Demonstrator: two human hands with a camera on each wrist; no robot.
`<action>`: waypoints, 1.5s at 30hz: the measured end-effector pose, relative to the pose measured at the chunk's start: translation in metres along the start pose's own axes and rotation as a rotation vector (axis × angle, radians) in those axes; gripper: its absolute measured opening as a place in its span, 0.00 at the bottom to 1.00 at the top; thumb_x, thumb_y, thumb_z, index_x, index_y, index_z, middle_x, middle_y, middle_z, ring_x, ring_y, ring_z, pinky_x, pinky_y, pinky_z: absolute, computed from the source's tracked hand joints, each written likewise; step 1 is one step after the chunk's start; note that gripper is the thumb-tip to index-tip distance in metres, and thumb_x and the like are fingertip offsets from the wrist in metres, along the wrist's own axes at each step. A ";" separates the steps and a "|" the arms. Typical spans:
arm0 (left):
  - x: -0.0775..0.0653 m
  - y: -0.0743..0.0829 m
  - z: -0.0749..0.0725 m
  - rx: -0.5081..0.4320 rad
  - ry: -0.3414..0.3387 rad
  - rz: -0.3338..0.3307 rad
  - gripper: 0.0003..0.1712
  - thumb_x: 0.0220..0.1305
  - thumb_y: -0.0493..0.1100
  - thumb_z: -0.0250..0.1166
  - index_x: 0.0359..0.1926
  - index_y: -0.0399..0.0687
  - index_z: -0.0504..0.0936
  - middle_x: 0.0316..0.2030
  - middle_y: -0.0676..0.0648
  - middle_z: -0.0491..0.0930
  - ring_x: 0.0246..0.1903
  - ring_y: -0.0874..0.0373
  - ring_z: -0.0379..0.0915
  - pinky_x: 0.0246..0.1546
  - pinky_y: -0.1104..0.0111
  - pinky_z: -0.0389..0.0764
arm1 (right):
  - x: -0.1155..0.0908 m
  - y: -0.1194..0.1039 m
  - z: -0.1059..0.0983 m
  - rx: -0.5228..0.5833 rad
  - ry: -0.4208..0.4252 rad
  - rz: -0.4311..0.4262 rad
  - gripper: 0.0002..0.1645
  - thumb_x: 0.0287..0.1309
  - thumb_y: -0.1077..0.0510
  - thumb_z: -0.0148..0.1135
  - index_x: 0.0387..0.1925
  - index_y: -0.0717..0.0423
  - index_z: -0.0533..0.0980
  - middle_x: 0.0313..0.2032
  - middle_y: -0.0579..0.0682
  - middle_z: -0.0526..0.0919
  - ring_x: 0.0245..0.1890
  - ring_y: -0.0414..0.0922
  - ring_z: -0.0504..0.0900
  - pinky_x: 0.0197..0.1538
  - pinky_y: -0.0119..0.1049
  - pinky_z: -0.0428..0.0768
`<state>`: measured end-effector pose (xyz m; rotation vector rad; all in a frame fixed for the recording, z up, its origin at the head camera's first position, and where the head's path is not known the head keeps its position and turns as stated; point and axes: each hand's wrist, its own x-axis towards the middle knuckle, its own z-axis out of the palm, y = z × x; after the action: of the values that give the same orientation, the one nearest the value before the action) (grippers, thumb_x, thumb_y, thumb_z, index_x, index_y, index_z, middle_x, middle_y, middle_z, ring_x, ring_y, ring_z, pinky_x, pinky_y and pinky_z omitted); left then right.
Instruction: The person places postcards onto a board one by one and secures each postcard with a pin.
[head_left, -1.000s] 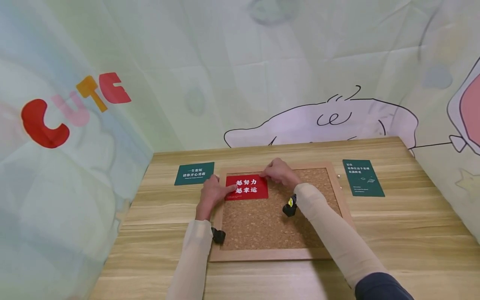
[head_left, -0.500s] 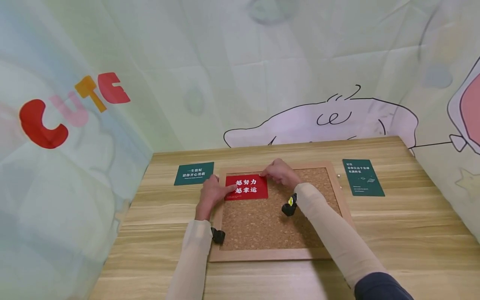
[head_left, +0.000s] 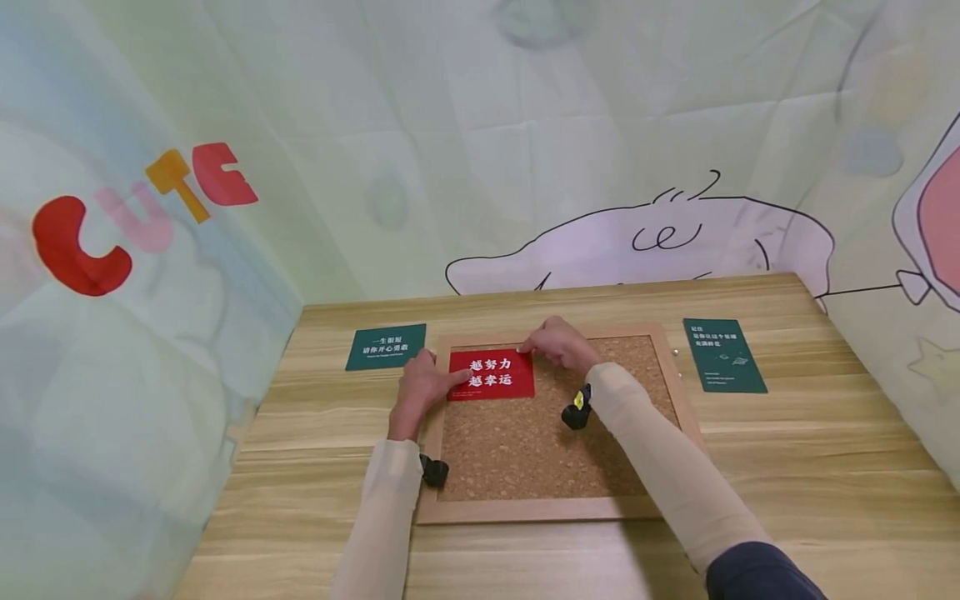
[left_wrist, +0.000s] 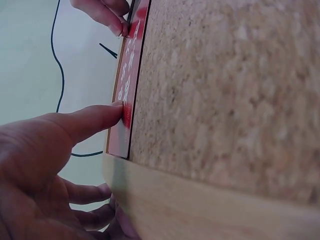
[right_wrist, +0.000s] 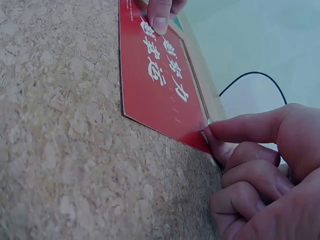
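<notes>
A framed cork board (head_left: 517,454) lies on the wooden table, with a red card (head_left: 498,392) bearing white characters in its upper left corner. My left hand (head_left: 420,390) presses the card with its thumb (left_wrist: 102,116), while its other fingers (left_wrist: 92,217) curl at the frame's outer left edge. At the card's upper right corner, my right hand (head_left: 566,346) pinches a small pushpin (right_wrist: 210,121) between thumb and index finger. The pin's thin needle points to the card's corner; most of its head is hidden by the fingertips. The right hand's remaining fingers are folded.
Left of the board lies a green card (head_left: 386,347) with white characters. Another green card (head_left: 724,356) lies to its right. Between board and right card sits a small pin (head_left: 676,352). A printed curtain (head_left: 390,150) hangs behind the table.
Both hands stay in place on the card and board. The whole view has shifted very slightly; nothing else visibly differs.
</notes>
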<state>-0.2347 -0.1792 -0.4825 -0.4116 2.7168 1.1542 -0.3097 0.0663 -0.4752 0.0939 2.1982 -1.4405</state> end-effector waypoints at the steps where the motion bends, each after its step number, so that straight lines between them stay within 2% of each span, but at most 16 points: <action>1: 0.000 0.000 0.000 0.000 0.000 0.002 0.40 0.60 0.54 0.77 0.62 0.37 0.69 0.55 0.35 0.79 0.51 0.40 0.79 0.52 0.49 0.84 | 0.000 0.000 0.000 -0.001 -0.003 0.000 0.19 0.62 0.59 0.70 0.18 0.56 0.74 0.16 0.44 0.67 0.15 0.39 0.59 0.21 0.31 0.58; 11: -0.001 0.001 -0.001 0.000 -0.003 -0.003 0.40 0.60 0.53 0.77 0.63 0.37 0.68 0.56 0.35 0.79 0.52 0.40 0.79 0.52 0.49 0.84 | 0.003 0.001 -0.001 -0.021 -0.016 -0.013 0.25 0.61 0.59 0.71 0.13 0.51 0.68 0.14 0.43 0.63 0.14 0.39 0.58 0.21 0.31 0.58; 19: 0.000 0.001 0.000 -0.002 -0.007 -0.006 0.39 0.61 0.53 0.76 0.62 0.36 0.69 0.55 0.34 0.79 0.51 0.41 0.80 0.51 0.50 0.84 | 0.001 0.000 0.000 -0.036 0.004 0.007 0.19 0.61 0.57 0.70 0.19 0.55 0.72 0.16 0.44 0.65 0.15 0.40 0.60 0.21 0.32 0.59; 25: 0.000 0.003 -0.001 -0.002 -0.015 -0.008 0.38 0.61 0.53 0.76 0.61 0.35 0.69 0.53 0.33 0.79 0.50 0.40 0.80 0.50 0.49 0.85 | 0.001 0.000 0.000 -0.024 0.010 0.014 0.23 0.58 0.59 0.71 0.16 0.50 0.66 0.14 0.43 0.61 0.15 0.39 0.58 0.19 0.32 0.57; 31: -0.002 0.004 -0.002 -0.004 -0.012 -0.024 0.39 0.61 0.53 0.76 0.62 0.37 0.69 0.54 0.34 0.79 0.50 0.40 0.80 0.50 0.51 0.85 | 0.001 0.000 -0.002 0.012 -0.030 0.017 0.23 0.58 0.60 0.71 0.16 0.51 0.67 0.14 0.43 0.61 0.14 0.40 0.58 0.20 0.33 0.57; 45: 0.000 0.003 0.000 -0.007 -0.013 -0.027 0.39 0.61 0.53 0.76 0.62 0.37 0.68 0.55 0.34 0.79 0.51 0.40 0.80 0.50 0.51 0.85 | 0.001 0.003 -0.005 -0.016 -0.053 0.001 0.24 0.59 0.58 0.71 0.16 0.50 0.66 0.15 0.43 0.61 0.15 0.40 0.58 0.21 0.33 0.58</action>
<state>-0.2355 -0.1775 -0.4802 -0.4396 2.6882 1.1561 -0.3118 0.0717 -0.4768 0.0510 2.1662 -1.4090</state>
